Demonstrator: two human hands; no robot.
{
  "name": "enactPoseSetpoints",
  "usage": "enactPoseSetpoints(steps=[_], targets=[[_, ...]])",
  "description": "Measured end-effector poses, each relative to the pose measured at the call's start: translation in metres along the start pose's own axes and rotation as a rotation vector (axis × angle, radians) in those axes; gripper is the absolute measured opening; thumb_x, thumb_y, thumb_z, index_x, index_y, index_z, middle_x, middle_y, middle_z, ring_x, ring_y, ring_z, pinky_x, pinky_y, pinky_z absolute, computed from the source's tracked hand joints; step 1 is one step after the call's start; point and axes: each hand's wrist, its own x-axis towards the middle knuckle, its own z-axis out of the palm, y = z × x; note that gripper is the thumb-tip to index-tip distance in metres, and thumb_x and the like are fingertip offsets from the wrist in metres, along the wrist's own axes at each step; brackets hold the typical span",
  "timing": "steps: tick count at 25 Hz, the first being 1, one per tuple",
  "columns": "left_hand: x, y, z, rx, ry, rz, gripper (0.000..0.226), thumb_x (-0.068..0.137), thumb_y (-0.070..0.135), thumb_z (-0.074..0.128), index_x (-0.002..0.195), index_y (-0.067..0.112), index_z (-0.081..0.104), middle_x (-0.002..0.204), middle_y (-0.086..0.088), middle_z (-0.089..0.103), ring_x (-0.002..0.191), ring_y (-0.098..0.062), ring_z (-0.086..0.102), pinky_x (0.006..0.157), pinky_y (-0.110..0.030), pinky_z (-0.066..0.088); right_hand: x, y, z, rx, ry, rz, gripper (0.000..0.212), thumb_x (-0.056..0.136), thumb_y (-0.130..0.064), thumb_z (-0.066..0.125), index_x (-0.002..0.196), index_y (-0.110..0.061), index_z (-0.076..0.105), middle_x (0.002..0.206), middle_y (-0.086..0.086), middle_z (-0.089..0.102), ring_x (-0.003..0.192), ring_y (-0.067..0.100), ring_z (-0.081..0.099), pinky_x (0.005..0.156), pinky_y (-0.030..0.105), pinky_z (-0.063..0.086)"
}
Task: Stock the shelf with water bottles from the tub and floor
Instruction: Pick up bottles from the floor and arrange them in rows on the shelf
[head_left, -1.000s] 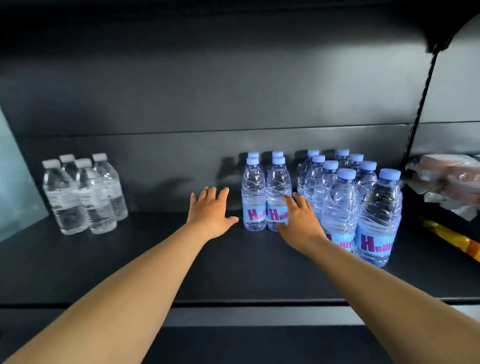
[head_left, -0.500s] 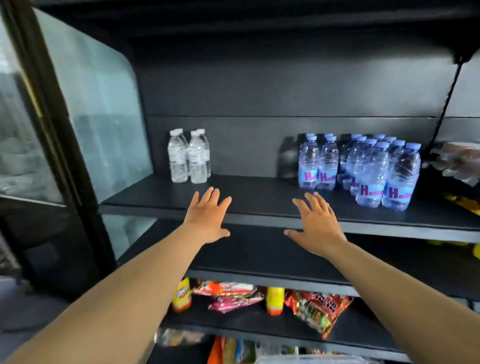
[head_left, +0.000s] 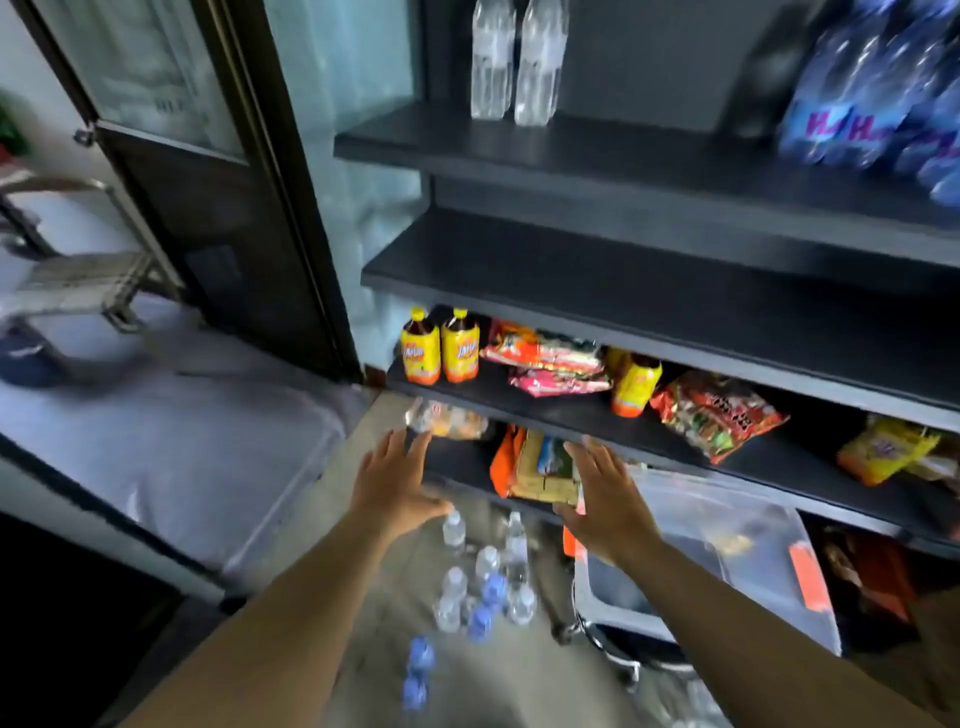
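Observation:
Several small water bottles stand on the floor below me, some with white caps, some with blue caps. A clear plastic tub sits to their right under the lowest shelf. My left hand hovers above the floor bottles with fingers spread, holding nothing. My right hand is spread the same way over the tub's near left corner. On the top black shelf stand clear white-label bottles and blue-label bottles at the right.
A bare black shelf lies below the water shelf. Lower shelves hold orange drink bottles and snack packets. A glass door stands open at the left. A grey raised floor step and a metal trolley are further left.
My view has dropped from the water shelf to the floor and tub. Both hands have come down from shelf height and now hover over the floor bottles and tub, still holding nothing.

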Motion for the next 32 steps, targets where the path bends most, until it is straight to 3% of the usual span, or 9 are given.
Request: enactPoseSetpoints(steps=[4, 7, 9, 13, 18, 21, 25, 30, 32], targets=[[-0.044, -0.04, 0.113, -0.088, -0.168, -0.178, 0.1, 0.072, 0.059, 0.066, 0.149, 0.023, 0.013, 0.156, -0.011, 0.014, 0.145, -0.025, 0.01, 0.113, -0.036, 0.019, -0.006, 0.021, 0.094, 0.301, -0.11, 0.042, 0.07, 0.086, -0.018, 0.063, 0.146, -0.016, 0.027, 0.151, 0.002, 0.028, 0.138, 0.022, 0.031, 0.11, 0.031, 0.03], [-0.071, -0.062, 0.2, -0.206, -0.232, -0.309, 0.101, 0.07, 0.055, 0.07, 0.149, 0.021, 0.017, 0.153, -0.012, 0.021, 0.143, -0.026, 0.017, 0.112, -0.034, 0.023, -0.005, 0.041, 0.17, 0.395, -0.193, 0.104, 0.072, 0.081, -0.032, 0.065, 0.143, -0.019, 0.032, 0.145, -0.002, 0.035, 0.129, 0.024, 0.044, 0.106, 0.033, 0.035], [-0.083, -0.077, 0.261, -0.306, -0.238, -0.398, 0.101, 0.066, 0.05, 0.076, 0.146, 0.016, 0.027, 0.148, -0.013, 0.033, 0.138, -0.028, 0.029, 0.108, -0.034, 0.028, 0.0, 0.061, 0.227, 0.408, -0.224, 0.138, 0.075, 0.078, -0.038, 0.066, 0.143, -0.017, 0.033, 0.144, -0.001, 0.036, 0.13, 0.014, 0.039, 0.106, 0.024, 0.03], [-0.092, -0.108, 0.375, -0.419, -0.252, -0.575, 0.099, 0.066, 0.046, 0.078, 0.145, 0.014, 0.028, 0.146, -0.011, 0.035, 0.137, -0.026, 0.03, 0.107, -0.034, 0.03, 0.011, 0.098, 0.339, 0.473, -0.235, 0.257, 0.07, 0.078, -0.025, 0.074, 0.138, -0.017, 0.04, 0.136, -0.002, 0.041, 0.121, 0.02, 0.047, 0.104, 0.039, 0.039], [-0.086, -0.142, 0.504, -0.63, -0.199, -0.798, 0.095, 0.07, 0.036, 0.079, 0.145, 0.01, 0.027, 0.147, -0.014, 0.034, 0.136, -0.027, 0.033, 0.109, -0.031, 0.027, 0.033, 0.125, 0.469, 0.509, -0.391, 0.246, 0.071, 0.081, -0.029, 0.072, 0.141, -0.022, 0.036, 0.144, -0.004, 0.037, 0.131, 0.014, 0.039, 0.11, 0.038, 0.034], [-0.079, -0.158, 0.578, -0.76, -0.128, -0.863, 0.085, 0.071, 0.027, 0.081, 0.139, 0.007, 0.035, 0.142, -0.01, 0.042, 0.132, -0.022, 0.039, 0.097, -0.015, 0.026, 0.046, 0.132, 0.553, 0.58, -0.463, 0.201, 0.068, 0.083, -0.027, 0.07, 0.141, -0.022, 0.034, 0.146, -0.006, 0.037, 0.134, 0.011, 0.036, 0.112, 0.038, 0.032], [-0.073, -0.173, 0.64, -0.803, -0.108, -0.827, 0.075, 0.072, 0.029, 0.079, 0.135, 0.011, 0.041, 0.136, -0.003, 0.048, 0.125, -0.017, 0.045, 0.09, -0.012, 0.028, 0.062, 0.132, 0.635, 0.617, -0.58, 0.145, 0.073, 0.084, -0.029, 0.069, 0.145, -0.022, 0.03, 0.15, -0.003, 0.031, 0.137, 0.013, 0.031, 0.113, 0.039, 0.029], [-0.068, -0.187, 0.663, -0.848, 0.043, -0.803, 0.046, 0.07, 0.029, 0.064, 0.109, 0.005, 0.06, 0.082, 0.024, 0.058, 0.079, 0.007, 0.049, 0.067, 0.004, 0.031, 0.095, 0.113, 0.688, 0.56, -0.638, 0.043, 0.07, 0.085, -0.023, 0.068, 0.144, -0.02, 0.031, 0.147, 0.006, 0.029, 0.137, 0.015, 0.029, 0.101, 0.012, 0.022], [-0.065, -0.192, 0.665, -0.864, 0.066, -0.814, 0.039, 0.076, 0.025, 0.065, 0.111, 0.008, 0.061, 0.083, 0.03, 0.055, 0.08, 0.011, 0.047, 0.067, 0.007, 0.031, 0.106, 0.107, 0.699, 0.534, -0.65, -0.023, 0.056, 0.085, -0.016, 0.066, 0.136, -0.016, 0.045, 0.138, 0.008, 0.038, 0.131, 0.017, 0.035, 0.086, 0.001, 0.024]])
